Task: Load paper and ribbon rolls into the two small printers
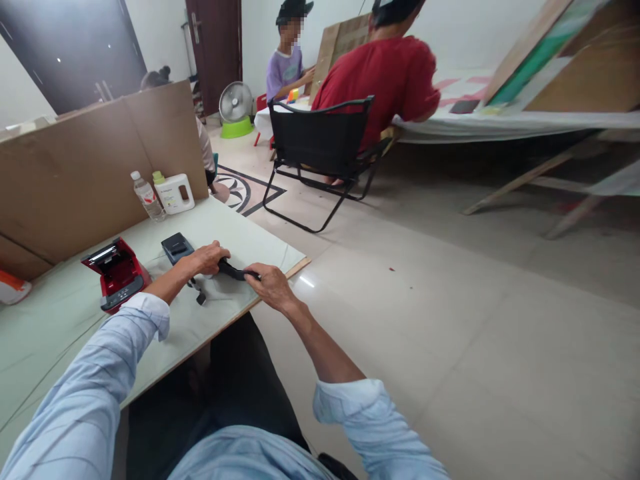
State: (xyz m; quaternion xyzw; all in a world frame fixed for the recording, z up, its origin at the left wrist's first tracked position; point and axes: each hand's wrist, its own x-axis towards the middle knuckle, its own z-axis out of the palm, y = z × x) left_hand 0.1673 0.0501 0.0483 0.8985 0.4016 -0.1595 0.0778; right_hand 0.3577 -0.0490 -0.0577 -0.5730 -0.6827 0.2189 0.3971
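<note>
The left hand point(207, 259) and the right hand point(273, 287) both grasp a black strap point(234, 271), one at each end. The strap is between them, above the table point(255, 237) and near its corner. The table has a pale green cover, with creases in it, and a wooden edge. On it, beside the left hand, is a grey device point(176, 247); a small black piece point(201, 298) lies below this hand. More to the left stands a red device point(119, 275) with its lid open. Behind, a bottle point(149, 198) and a white jug point(175, 195) stand near a cardboard panel point(100, 167). Beyond the table, the floor point(450, 300) has shiny, pale tiles. Farther, a person in red point(380, 80) sits in a black chair point(323, 137) at a long table point(520, 123). At the back are a fan point(236, 102) and a dark door point(217, 47).
</note>
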